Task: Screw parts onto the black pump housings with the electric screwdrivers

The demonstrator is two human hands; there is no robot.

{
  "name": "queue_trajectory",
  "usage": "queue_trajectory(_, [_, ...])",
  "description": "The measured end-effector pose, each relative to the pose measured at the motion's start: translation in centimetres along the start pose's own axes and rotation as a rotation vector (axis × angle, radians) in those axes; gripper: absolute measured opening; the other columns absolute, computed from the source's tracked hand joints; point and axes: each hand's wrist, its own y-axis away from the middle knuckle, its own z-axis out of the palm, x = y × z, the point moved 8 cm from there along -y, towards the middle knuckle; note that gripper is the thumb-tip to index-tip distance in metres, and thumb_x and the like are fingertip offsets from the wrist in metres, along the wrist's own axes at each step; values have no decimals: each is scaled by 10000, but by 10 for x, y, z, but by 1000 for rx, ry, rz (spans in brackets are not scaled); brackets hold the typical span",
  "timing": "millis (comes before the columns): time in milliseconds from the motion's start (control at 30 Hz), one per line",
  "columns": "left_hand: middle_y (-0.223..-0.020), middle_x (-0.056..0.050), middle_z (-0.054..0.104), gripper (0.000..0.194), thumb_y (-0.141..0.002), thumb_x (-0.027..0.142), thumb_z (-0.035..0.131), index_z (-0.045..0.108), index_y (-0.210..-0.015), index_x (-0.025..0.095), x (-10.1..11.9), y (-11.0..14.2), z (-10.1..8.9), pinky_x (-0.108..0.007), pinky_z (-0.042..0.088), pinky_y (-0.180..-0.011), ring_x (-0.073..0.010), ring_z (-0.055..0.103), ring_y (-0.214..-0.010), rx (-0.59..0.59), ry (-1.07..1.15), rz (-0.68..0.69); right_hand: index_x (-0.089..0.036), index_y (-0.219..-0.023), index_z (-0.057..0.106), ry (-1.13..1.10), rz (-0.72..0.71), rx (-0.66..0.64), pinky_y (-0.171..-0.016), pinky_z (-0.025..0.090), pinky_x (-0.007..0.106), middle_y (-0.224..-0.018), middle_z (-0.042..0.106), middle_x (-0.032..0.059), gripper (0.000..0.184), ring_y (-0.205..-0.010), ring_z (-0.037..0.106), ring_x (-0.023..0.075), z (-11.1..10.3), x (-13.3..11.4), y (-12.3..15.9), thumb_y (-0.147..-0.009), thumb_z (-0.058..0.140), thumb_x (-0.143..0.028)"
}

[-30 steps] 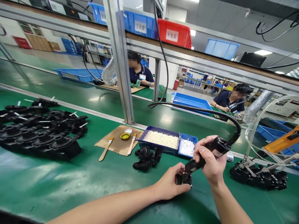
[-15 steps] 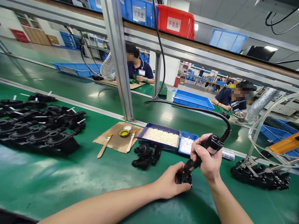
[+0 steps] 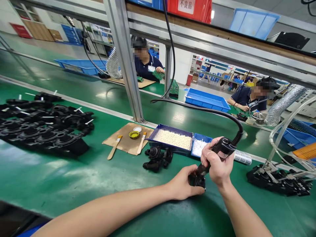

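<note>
Surface (image 3: 81,184) is taking up most of the view, a glossy green mat that's reflecting the ceiling lights. At about 9 o'clock a big heap of black moulded parts (image 3: 41,128) is sitting in a rough pile, ribbed and round-collared, looks like hard plastic. Around 12 o'clock a dark blue tray (image 3: 170,141) is holding small white pellets, within easy reach. Just left of it a brown cardboard sheet (image 3: 125,142) is carrying two wooden-handled brushes, probably to keep mess off the mat.

Right hand (image 3: 218,166) is gripping a black corded driver tool (image 3: 217,154) in a clenched fist, tilted, tip pointing down. Left hand (image 3: 184,184) is grasping a small black part (image 3: 197,181) at 5 o'clock, pinning it against the mat so it isn't spinning under the tip, I'd guess.
</note>
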Motion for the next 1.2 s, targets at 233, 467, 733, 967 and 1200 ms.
queue_trajectory(233, [-896, -2, 649, 380, -716, 268, 859, 671, -1026, 152, 11, 2, 0, -287, 384, -669, -156, 509, -753, -5, -22, 2, -241, -970, 532, 62, 10, 41, -453, 402, 254, -697, 599, -48, 230, -477, 502, 112, -5, 2, 2, -832, 692, -150])
queue_trajectory(467, [-885, -7, 636, 392, -724, 296, 845, 643, -1029, 152, 10, 5, 4, -280, 366, -637, -160, 521, -756, -11, -32, -32, -204, -831, 547, 24, 19, 45, -404, 364, 253, -606, 551, -38, 137, -421, 461, 111, -3, 3, 0, -866, 679, -216])
queue_trajectory(733, [-882, -5, 659, 365, -770, 347, 803, 629, -1035, 166, 12, 4, -23, -289, 401, -633, -146, 520, -709, 91, -223, -15, -236, -1005, 530, 88, -140, 38, -486, 460, 245, -749, 663, -25, 187, -486, 564, 112, -8, -38, 5, -921, 685, -172])
queue_trajectory(967, [-925, -28, 710, 378, -780, 365, 799, 630, -1063, 178, 11, 0, -32, -308, 427, -679, -183, 586, -783, 113, -257, -7, -229, -996, 534, 35, -19, -36, -448, 455, 220, -716, 654, -36, 174, -458, 563, 107, -15, -28, 2, -934, 696, -211])
queue_trajectory(1200, [-905, -23, 721, 349, -786, 351, 794, 618, -1033, 179, 14, 1, -30, -309, 386, -686, -185, 602, -791, 101, -246, -4, -227, -983, 525, 18, -20, 9, -456, 444, 220, -680, 638, -46, 181, -447, 545, 103, -17, -23, 1, -909, 687, -196])
